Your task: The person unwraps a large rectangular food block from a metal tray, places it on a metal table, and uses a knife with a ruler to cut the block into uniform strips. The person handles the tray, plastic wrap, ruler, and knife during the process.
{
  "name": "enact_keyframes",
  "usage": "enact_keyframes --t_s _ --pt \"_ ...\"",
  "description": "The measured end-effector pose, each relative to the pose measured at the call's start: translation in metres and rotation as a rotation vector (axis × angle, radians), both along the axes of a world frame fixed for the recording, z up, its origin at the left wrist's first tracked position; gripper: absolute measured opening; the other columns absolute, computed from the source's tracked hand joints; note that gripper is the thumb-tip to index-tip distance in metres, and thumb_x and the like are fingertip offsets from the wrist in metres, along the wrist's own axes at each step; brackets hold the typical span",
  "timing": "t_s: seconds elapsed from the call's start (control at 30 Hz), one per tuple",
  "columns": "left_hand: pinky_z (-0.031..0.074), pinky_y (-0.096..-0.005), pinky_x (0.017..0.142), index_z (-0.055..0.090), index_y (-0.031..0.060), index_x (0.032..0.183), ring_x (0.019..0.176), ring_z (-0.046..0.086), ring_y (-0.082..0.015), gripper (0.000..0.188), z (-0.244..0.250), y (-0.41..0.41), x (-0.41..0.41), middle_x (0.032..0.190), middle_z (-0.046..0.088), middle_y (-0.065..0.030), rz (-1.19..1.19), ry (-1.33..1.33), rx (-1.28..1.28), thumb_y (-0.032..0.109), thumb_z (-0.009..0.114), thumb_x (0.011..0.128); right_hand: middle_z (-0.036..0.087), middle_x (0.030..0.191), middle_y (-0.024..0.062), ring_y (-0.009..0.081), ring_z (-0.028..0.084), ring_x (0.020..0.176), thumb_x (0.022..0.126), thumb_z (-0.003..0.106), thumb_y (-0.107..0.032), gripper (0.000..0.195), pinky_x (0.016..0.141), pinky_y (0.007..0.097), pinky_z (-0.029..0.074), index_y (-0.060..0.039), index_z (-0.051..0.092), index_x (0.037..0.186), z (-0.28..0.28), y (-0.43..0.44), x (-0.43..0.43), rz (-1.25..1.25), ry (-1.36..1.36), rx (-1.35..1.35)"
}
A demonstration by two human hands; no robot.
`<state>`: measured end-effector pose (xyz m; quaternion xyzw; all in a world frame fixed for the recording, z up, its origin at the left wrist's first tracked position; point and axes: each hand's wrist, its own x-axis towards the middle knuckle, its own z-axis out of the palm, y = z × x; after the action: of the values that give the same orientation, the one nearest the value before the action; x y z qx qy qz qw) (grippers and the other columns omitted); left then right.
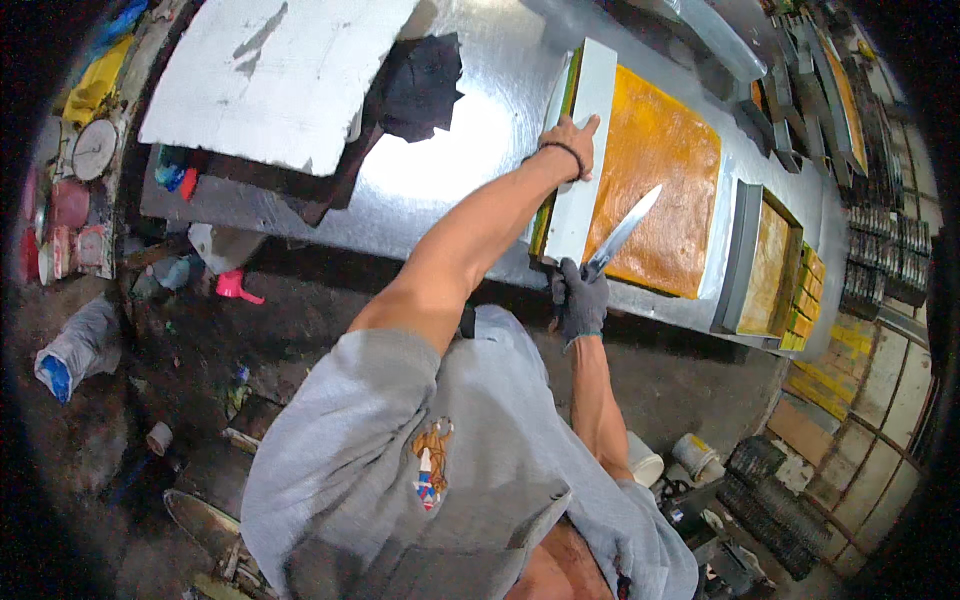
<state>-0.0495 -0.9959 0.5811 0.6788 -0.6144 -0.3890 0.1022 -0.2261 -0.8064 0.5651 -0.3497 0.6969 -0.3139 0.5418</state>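
My bare left hand (573,144) presses on a long white-grey bar (581,172) with its fingers spread. The bar lies across the left part of an orange-brown slab (656,180), and a green and yellow edge shows along the bar's left side. In a grey knitted glove, my right hand (582,298) holds a knife (628,229) near the slab's front edge. The blade points up and to the right over the slab. What the slab is made of I cannot tell.
The metal table (330,217) carries a white sheet (270,75) over dark sheets at left. Right of the slab stand a metal frame (739,259) and small orange pieces (804,300). Metal bars (810,97) lie farther right. A dial scale (94,150) is at far left.
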Motion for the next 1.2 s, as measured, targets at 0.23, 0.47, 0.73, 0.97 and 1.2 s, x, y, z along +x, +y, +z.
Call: enact_keyframes --t_s 0.23,0.47,0.73,0.97,1.2 --pt "0.051 -0.0553 0.099 0.019 0.0318 0.159 0.123 0.057 -0.0443 0.111 0.002 0.002 -0.002 0.137 0.050 -0.0240 -0.005 -0.039 0.026 0.038 0.088 0.072 0.059 0.067 0.0021 0.0112 0.054 0.052 0.087 0.076 -0.019 0.024 0.044 0.0281 0.042 -0.0056 0.057 0.087 0.021 0.002 -0.002 0.013 0.177 -0.071" --pt "0.053 -0.0545 0.097 0.017 0.0302 0.159 0.122 0.057 -0.0422 0.114 0.000 -0.002 -0.001 0.134 0.053 -0.0218 -0.056 -0.043 0.021 0.038 0.089 0.071 0.059 0.083 0.0038 0.0116 0.057 0.070 0.088 0.069 -0.015 0.029 0.059 0.0293 0.049 0.0003 0.058 0.109 0.044 -0.037 -0.041 0.147 0.423 -0.247" --pt "0.053 -0.0553 0.097 0.017 0.0332 0.159 0.124 0.057 -0.0431 0.115 -0.005 -0.008 -0.003 0.137 0.052 -0.0217 -0.078 -0.099 0.045 0.038 0.090 0.070 0.055 0.077 0.0026 0.0106 0.053 0.054 0.095 0.057 -0.015 0.057 0.046 0.0289 0.046 -0.0085 0.040 0.149 0.105 -0.085 0.016 0.225 0.116 -0.267" --pt "0.050 -0.0528 0.100 0.011 0.0313 0.161 0.123 0.057 -0.0454 0.123 0.005 -0.005 -0.004 0.136 0.052 -0.0263 -0.055 -0.066 0.023 0.035 0.091 0.068 0.062 0.082 0.0091 0.0156 0.060 0.057 0.096 0.058 -0.020 0.058 0.050 0.0343 0.050 -0.0120 0.042 0.150 0.050 -0.135 0.009 0.341 0.367 -0.410" --pt "0.050 -0.0517 0.101 0.008 0.0258 0.161 0.121 0.058 -0.0475 0.126 0.011 -0.008 -0.003 0.134 0.054 -0.0297 -0.069 -0.119 0.055 0.034 0.092 0.067 0.065 0.118 0.0229 0.0318 0.067 0.101 0.091 0.056 -0.015 0.057 0.088 0.0429 0.053 -0.0014 0.043 0.145 0.076 -0.152 0.026 0.354 0.288 -0.240"
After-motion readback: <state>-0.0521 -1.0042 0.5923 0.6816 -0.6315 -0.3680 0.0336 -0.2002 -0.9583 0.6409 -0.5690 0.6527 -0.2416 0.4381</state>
